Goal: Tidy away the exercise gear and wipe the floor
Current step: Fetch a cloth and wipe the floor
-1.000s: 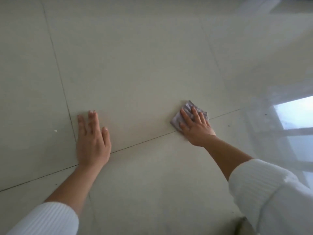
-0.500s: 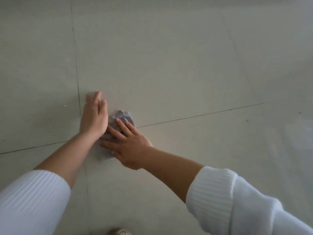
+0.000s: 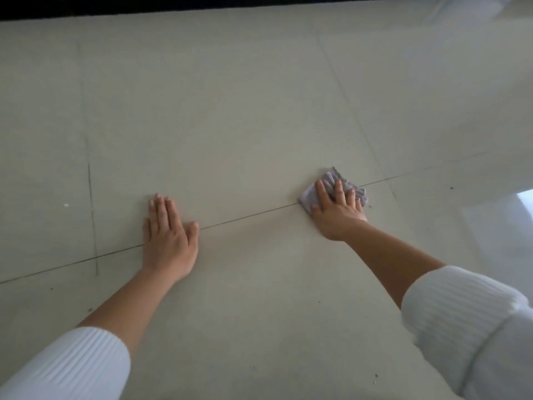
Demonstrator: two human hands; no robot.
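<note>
A crumpled grey cloth [image 3: 331,179] lies on the pale tiled floor [image 3: 230,125] at the right, on a grout line. My right hand [image 3: 336,209] presses flat on the cloth with fingers spread, covering its near half. My left hand [image 3: 168,238] rests palm down on the bare floor to the left, fingers together, holding nothing. Both arms wear white ribbed sleeves pushed up the forearms. No exercise gear is in view.
Grout lines cross the floor from lower left to upper right. A dark band [image 3: 173,4] runs along the far edge at the top. A bright window reflection [image 3: 501,223] shines on the tiles at the right. Small specks [image 3: 66,205] dot the floor.
My right hand has slid the cloth from beside my left hand back out to the right along the grout line. My left hand has stayed planted on the floor.
</note>
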